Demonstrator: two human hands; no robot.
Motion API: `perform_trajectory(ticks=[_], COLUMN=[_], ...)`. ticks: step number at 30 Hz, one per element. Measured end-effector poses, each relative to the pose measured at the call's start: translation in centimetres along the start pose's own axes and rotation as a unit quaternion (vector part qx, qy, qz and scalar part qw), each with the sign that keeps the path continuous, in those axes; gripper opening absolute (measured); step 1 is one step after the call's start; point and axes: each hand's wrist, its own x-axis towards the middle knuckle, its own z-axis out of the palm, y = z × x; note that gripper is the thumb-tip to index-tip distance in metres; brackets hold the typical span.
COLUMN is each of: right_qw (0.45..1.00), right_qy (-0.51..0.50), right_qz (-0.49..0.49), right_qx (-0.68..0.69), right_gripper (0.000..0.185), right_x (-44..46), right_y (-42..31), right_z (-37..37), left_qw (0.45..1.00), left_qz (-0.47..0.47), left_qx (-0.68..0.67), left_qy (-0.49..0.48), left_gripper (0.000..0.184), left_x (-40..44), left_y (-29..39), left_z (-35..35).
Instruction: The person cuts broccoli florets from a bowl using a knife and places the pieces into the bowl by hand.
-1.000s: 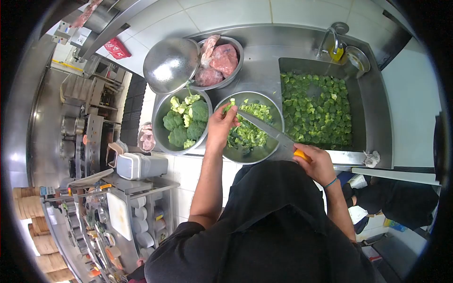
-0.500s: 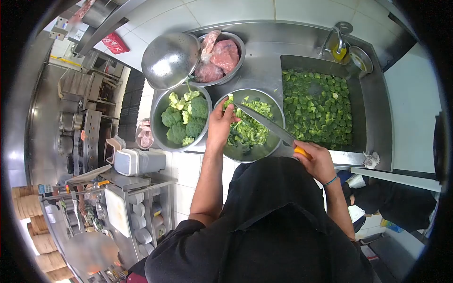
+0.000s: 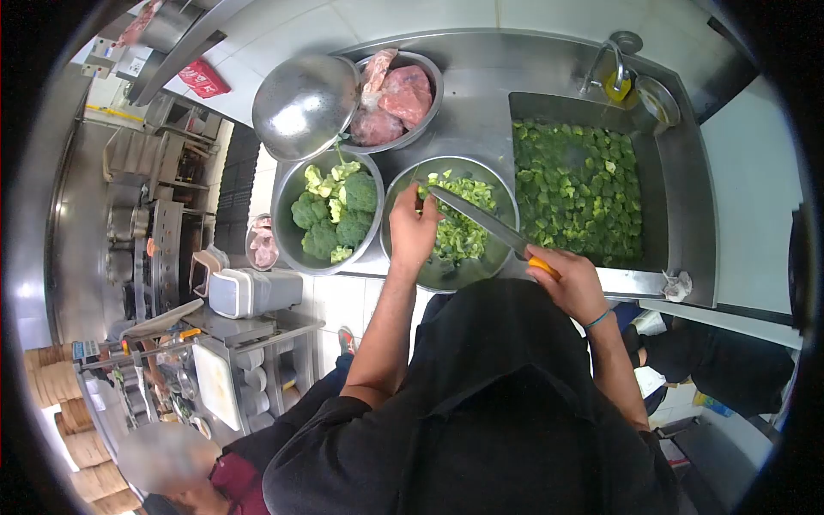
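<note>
Over a metal bowl (image 3: 396,182) of chopped green pieces (image 3: 462,245), my left hand (image 3: 414,230) pinches a small piece of broccoli (image 3: 422,191), mostly hidden by the fingers. My right hand (image 3: 573,285) grips the orange handle of a knife (image 3: 485,221). Its long blade slants across the bowl, with the tip close to my left fingertips. Left of this bowl, a second metal bowl (image 3: 287,246) holds whole broccoli heads (image 3: 321,239) and pale green stalks (image 3: 328,182).
Broccoli florets (image 3: 579,193) float in the water-filled sink (image 3: 657,197) at right, below a faucet (image 3: 592,79). Behind stand a bowl of bagged raw meat (image 3: 405,96) and a large metal lid (image 3: 305,107). Another person (image 3: 232,481) is at lower left, one more (image 3: 730,356) at right.
My left hand has turned and its fingers have closed more around the piece. The knife and right hand have shifted slightly left. A person at lower left has come further into view.
</note>
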Motion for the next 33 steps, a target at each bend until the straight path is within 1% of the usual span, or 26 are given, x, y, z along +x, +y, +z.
perform_trajectory(ticks=[3,4,6,7,9,10,13,14,17,19,20,23,24,26,27,28,29,30,31,33], right_qw=[1.000,1.000,0.996,0.991,0.997,0.998,0.999,0.998,0.995,0.993,0.989,0.984,0.978,0.973,0.970,0.966,0.965,0.965,0.965,0.966], right_qy=[-0.006,-0.007,-0.048,-0.068,-0.044,-0.033,-0.024,-0.017,0.017,0.051,0.043,0.102,0.101,0.123,0.135,0.133,0.134,0.133,0.133,0.122], right_qz=[0.004,0.002,0.057,0.086,0.054,0.038,0.049,0.064,0.096,0.108,0.140,0.146,0.181,0.193,0.201,0.220,0.223,0.226,0.227,0.227], right_qx=[-0.008,-0.008,-0.058,-0.082,-0.042,-0.022,-0.003,0.001,0.007,-0.001,-0.006,-0.021,-0.027,-0.022,-0.020,-0.019,-0.020,-0.021,-0.022,-0.017], right_gripper=[0.039,0.039,0.039,0.039,0.039,0.039,0.037,0.037,0.036,0.036,0.037,0.037,0.036,0.036,0.036,0.037,0.037,0.037,0.037,0.037], right_x=[0.5,0.8,1.8,2.0,1.9,1.8,0.9,0.5,-0.5,-0.9,-1.2,-1.9,-1.8,-2.1,-2.4,-2.7,-3.0,-3.3,-3.6,-4.1], right_y=[-0.2,-0.3,-0.8,-0.9,0.2,0.6,0.8,0.8,1.7,2.0,2.0,3.4,2.8,3.1,3.3,3.4,3.4,3.4,3.3,3.0], right_z=[0.3,0.4,0.3,0.2,0.7,0.9,0.6,0.4,-0.5,-1.3,-2.2,-3.7,-4.6,-5.5,-5.9,-6.1,-6.1,-6.0,-6.0,-5.3], left_qw=[0.999,0.999,0.998,0.999,0.999,0.996,0.991,0.989,0.976,0.968,0.963,0.893,0.882,0.858,0.914,0.953,0.973,0.981,0.962,0.948], left_qz=[-0.023,-0.023,-0.024,-0.017,-0.001,-0.046,-0.023,-0.027,-0.094,-0.113,-0.124,-0.148,-0.162,-0.190,-0.158,-0.122,-0.082,-0.020,0.045,0.055], left_qx=[-0.043,-0.031,-0.006,-0.015,-0.037,-0.045,-0.131,-0.140,-0.189,-0.204,-0.212,-0.366,-0.372,-0.384,-0.264,-0.139,-0.012,0.126,0.259,0.306], left_qy=[-0.010,-0.025,-0.056,-0.048,-0.029,-0.058,-0.033,-0.044,-0.044,-0.089,-0.111,-0.217,-0.238,-0.284,-0.264,-0.240,-0.214,-0.147,-0.075,-0.066], left_gripper=[0.042,0.042,0.043,0.043,0.043,0.046,0.047,0.048,0.043,0.048,0.051,0.058,0.057,0.056,0.052,0.048,0.044,0.040,0.036,0.029], left_x=[-0.4,-0.7,-1.6,-2.0,-2.5,-2.6,-2.1,-1.9,-0.9,-0.5,-0.5,-2.2,-2.2,-1.9,-0.9,0.8,2.2,3.0,3.9,5.3], left_y=[-0.3,0.1,0.8,0.4,-0.2,0.4,-1.8,-2.5,-4.3,-4.8,-5.0,-0.5,0.0,0.5,-1.7,-5.9,-8.4,-8.7,-9.0,-9.4], left_z=[0.5,0.6,0.8,1.2,2.4,2.0,1.8,1.5,1.7,2.9,3.8,6.3,6.3,6.7,7.0,7.2,6.9,5.9,5.0,4.1])
